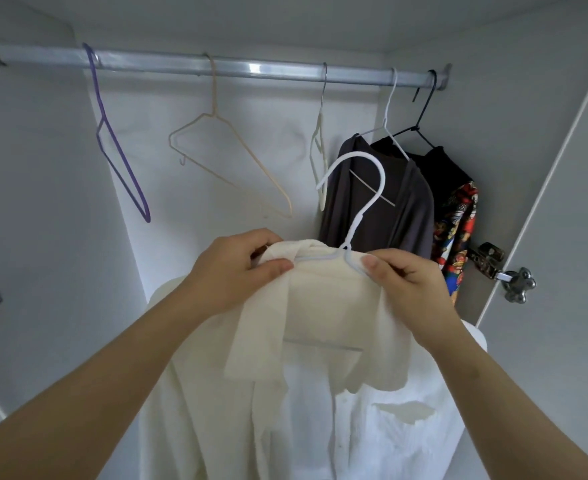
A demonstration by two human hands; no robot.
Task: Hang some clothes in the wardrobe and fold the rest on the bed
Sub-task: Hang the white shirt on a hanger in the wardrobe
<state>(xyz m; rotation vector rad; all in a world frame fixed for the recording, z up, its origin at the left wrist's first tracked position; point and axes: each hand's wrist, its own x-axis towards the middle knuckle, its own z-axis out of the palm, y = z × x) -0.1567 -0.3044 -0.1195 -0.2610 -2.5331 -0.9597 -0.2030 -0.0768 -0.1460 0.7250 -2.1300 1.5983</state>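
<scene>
White shirt sits on white hanger, below wardrobe rail. Left hand pinches collar; right hand pinches hanger shoulder. Hook upright, opening leftward; rail well above, both hands equally near.

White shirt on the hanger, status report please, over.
Left hand and right hand pinch white shirt at the shoulders. Shirt on white hanger, hook below rail, not yet hung. Bare rail between empty hangers; nothing blocking.
</scene>
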